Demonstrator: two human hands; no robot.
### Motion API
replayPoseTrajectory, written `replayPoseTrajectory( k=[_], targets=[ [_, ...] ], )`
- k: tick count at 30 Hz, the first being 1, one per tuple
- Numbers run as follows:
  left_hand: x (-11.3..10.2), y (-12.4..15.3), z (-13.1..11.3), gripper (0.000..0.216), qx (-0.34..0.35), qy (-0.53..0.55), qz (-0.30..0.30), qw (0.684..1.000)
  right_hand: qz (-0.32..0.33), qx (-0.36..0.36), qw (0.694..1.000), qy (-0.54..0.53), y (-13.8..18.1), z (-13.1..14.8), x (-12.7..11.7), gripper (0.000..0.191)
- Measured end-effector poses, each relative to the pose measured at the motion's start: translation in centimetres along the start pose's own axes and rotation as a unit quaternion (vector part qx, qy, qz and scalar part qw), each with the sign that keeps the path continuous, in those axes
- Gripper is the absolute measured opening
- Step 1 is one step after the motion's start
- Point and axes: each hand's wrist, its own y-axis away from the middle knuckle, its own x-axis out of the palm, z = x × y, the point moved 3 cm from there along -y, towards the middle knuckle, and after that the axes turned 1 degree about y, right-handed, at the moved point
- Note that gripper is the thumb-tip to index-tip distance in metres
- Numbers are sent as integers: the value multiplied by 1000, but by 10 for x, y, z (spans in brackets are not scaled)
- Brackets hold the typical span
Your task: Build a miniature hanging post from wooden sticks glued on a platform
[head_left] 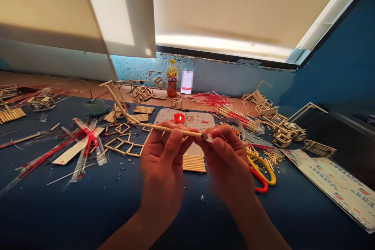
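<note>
My left hand [165, 156] pinches a thin round wooden stick [190, 133]. Its right end looks dark, as if charred. At its left end, the stick meets more sticks [117, 103] that rise in an angled, bent shape. My right hand [227, 152] is closed at the dark end, pinching a small whitish piece [209, 138] against or right beside it; its kind is not clear. Beyond my hands a lit red candle [179, 118] stands on a pale board [164, 115]. Below them lies a flat panel of joined sticks [193, 163], partly hidden.
Yellow and red scissor handles [265, 172] lie right of my right hand. Plastic wrappers [88, 140] and stick frames [124, 145] lie left. A bottle [172, 80] and a phone [186, 82] stand at the back. Stick models [285, 129] and a printed sheet [331, 183] are at right.
</note>
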Motion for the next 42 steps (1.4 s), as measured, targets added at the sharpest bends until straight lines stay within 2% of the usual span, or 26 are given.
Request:
replayPoseTrajectory(
  k=[9, 13, 16, 20, 31, 36, 42],
  targets=[
    [-1, 1, -1, 12, 15, -11, 13, 1000, -19, -14, 999, 33, 0, 8, 1, 9],
    [-1, 0, -1, 13, 17, -11, 13, 1000, -48, -16, 997, 55, -1, 8, -1, 10],
    [-1, 0, -2, 12, 18, -10, 20, 1000, -73, -32, 993, 88, 1, 10, -3, 12],
    [-2, -1, -1, 11, 17, -16, 22, 1000, -71, -53, 989, 117, 3, 10, -4, 13],
    [-6, -6, -3, 11, 55, -45, 8, 997, -94, -98, 963, 233, 9, 13, -8, 22],
    [-11, -13, -12, 15, 49, -75, 9, 996, -67, -135, 938, 311, 3, 21, -2, 22],
    [-19, -41, -25, 20, 48, -123, 32, 991, 21, -172, 896, 408, -22, 32, 4, 18]
  ],
)
